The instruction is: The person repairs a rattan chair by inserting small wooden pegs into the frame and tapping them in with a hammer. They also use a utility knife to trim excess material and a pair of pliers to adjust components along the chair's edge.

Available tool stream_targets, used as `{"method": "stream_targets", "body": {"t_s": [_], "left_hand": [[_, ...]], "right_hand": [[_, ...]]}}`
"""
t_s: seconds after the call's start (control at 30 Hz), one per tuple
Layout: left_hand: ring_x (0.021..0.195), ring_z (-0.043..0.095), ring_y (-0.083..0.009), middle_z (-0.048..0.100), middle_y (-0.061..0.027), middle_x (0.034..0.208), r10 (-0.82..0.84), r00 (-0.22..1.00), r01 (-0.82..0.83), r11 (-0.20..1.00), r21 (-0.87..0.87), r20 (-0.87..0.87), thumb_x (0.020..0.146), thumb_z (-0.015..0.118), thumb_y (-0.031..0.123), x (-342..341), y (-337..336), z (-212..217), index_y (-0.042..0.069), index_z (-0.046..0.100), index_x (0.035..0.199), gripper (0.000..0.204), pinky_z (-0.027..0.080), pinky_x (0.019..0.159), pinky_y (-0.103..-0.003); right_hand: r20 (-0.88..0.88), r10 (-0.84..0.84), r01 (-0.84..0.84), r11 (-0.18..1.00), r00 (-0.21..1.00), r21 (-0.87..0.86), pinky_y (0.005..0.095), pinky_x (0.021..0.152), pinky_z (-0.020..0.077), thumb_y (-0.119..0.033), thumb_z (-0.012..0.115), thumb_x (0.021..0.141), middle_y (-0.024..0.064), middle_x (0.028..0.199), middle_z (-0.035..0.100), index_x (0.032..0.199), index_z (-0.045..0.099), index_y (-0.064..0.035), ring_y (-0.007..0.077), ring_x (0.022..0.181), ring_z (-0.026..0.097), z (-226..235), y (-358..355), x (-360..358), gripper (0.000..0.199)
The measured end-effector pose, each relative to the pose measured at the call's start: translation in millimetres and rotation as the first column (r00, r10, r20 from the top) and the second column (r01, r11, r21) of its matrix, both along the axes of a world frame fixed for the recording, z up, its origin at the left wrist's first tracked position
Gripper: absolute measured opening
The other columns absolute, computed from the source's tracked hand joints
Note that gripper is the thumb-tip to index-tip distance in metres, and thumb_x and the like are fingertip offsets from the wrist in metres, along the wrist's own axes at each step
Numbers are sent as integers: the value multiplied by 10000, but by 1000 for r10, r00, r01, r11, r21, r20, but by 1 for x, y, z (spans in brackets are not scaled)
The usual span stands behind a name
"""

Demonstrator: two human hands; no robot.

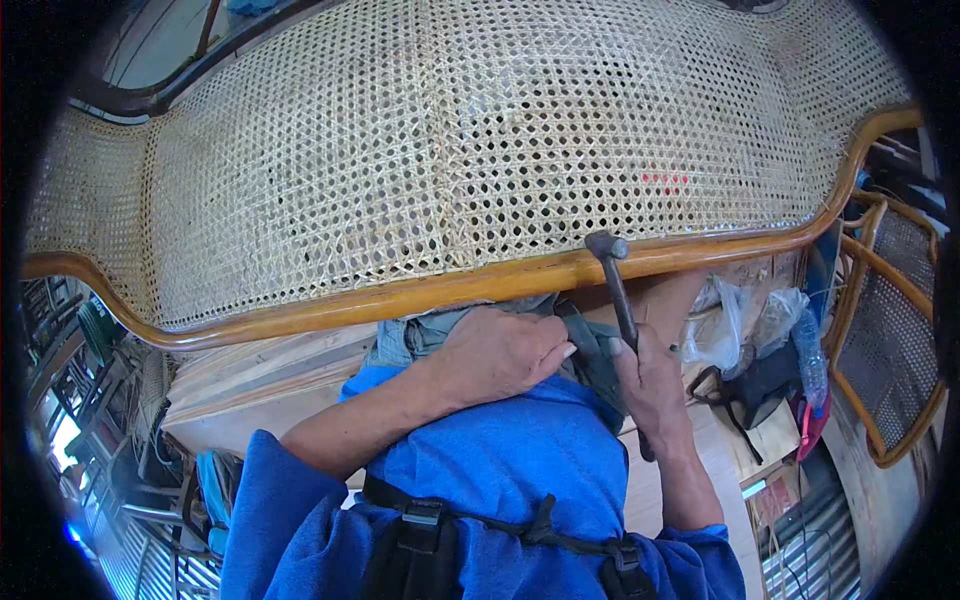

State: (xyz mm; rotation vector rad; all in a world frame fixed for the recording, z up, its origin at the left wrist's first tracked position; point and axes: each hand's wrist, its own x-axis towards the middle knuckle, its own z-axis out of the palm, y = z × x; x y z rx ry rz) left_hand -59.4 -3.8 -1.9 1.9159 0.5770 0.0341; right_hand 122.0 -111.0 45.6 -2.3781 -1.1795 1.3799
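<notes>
Right hand [652, 375] wrapped around the dark handle of a hammer [618, 290], head resting at the lower edge of the wooden frame rail [420, 292]. Left hand [497, 352] curled shut just beside, knuckles under the rail, pressing into folded grey cloth [420, 332]; whether anything small sits pinched in the fingers cannot be told. Above the rail, woven cane panel [450, 150], stretched taut across the curved frame. Likely risks: a glancing blow denting the varnished rail or breaking cane strands near the edge, since hammer head and weave sit so close; left fingers close enough to the striking point to be caught by a stray swing. Little swinging room: rail directly above, blue-sleeved body below, both hands nearly touching. More open room to the right, though crowded by clear plastic bags [740, 325] and a second cane chair frame [890, 340]. To the left, pale boards [260, 375] under the rail, clutter beyond.
</notes>
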Motion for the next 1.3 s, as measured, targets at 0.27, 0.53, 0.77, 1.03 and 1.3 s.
{"method": "stream_targets", "body": {"t_s": [0.27, 0.53, 0.77, 1.03, 1.3], "left_hand": [[595, 609, -303, 589, -120, 644, -2, 1000, 2, 1000, 8, 9, 846, 596, 249, -1, 0, 0, 67, 560, 763, 203, 494, 521, -408], [607, 618, -304, 608, -119, 665, -29, 1000, 29, 1000, 1, -6, 861, 570, 264, 0, 2, 1, 66, 568, 792, 209, 497, 526, -417], [633, 627, -299, 622, -119, 710, -37, 999, 37, 999, -11, 9, 870, 549, 256, 0, 4, 3, 70, 564, 819, 193, 501, 537, -418], [615, 614, -301, 598, -118, 677, -9, 998, 8, 1000, 18, 66, 851, 583, 254, -2, 2, 1, 75, 555, 777, 196, 496, 538, -408], [619, 610, -284, 590, -100, 668, 53, 998, -54, 998, 21, 46, 836, 614, 231, -27, 2, 22, 80, 592, 794, 158, 489, 541, -389]], "right_hand": [[-17, 13, -12, 999, 1000, 38, 460, 622, 460, -228, 535, 911, 219, 741, 576, 950, 518, -8, 424, 706, 591, -3, -3, -3, 224], [-38, 13, -11, 998, 999, 69, 472, 625, 462, -226, 542, 906, 232, 756, 585, 980, 523, -2, 436, 726, 594, 0, 1, -5, 236], [40, 7, -11, 995, 999, 101, 463, 616, 467, -204, 552, 895, 243, 753, 581, 995, 526, -3, 443, 721, 583, 3, -1, -13, 225], [-10, 12, -11, 988, 1000, 153, 464, 625, 468, -204, 550, 895, 253, 773, 592, 1001, 526, -2, 441, 747, 596, 6, 1, -17, 229], [-47, -6, 16, 979, 999, 203, 452, 638, 470, -202, 548, 900, 237, 785, 594, 1003, 527, 0, 423, 741, 602, 5, 0, -18, 228]]}}
